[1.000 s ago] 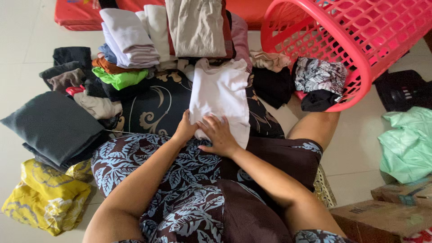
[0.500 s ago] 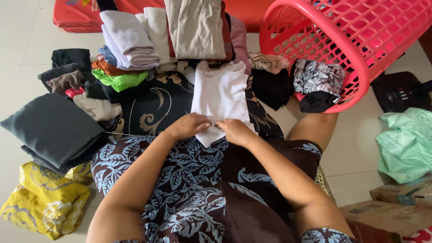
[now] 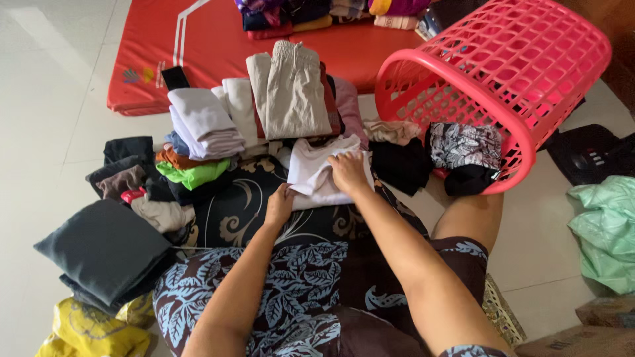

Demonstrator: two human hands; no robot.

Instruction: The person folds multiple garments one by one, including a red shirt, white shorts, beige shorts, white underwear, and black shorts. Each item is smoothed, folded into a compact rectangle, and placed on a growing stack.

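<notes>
A white garment [image 3: 316,175], folded in half, lies on a dark cloth with gold swirls [image 3: 231,211] in front of my lap. My right hand [image 3: 347,170] presses flat on top of the garment near its far edge. The garment's near left corner is pinched in my left hand [image 3: 280,201]. Just beyond the garment stand stacks of folded clothes, among them beige trousers [image 3: 291,89] and a pale lilac pile [image 3: 205,122].
A pink laundry basket [image 3: 529,73] lies tipped on its side at the right, with patterned and black clothes [image 3: 466,155] spilling out. A red mat [image 3: 198,46] lies behind. Dark folded cloth [image 3: 109,251], a yellow bag [image 3: 92,330] and a mint garment [image 3: 605,225] flank me.
Both hands carried the garment's near edge away from me and folded it over, halving its length. The view tilted up, showing more of the red mat.
</notes>
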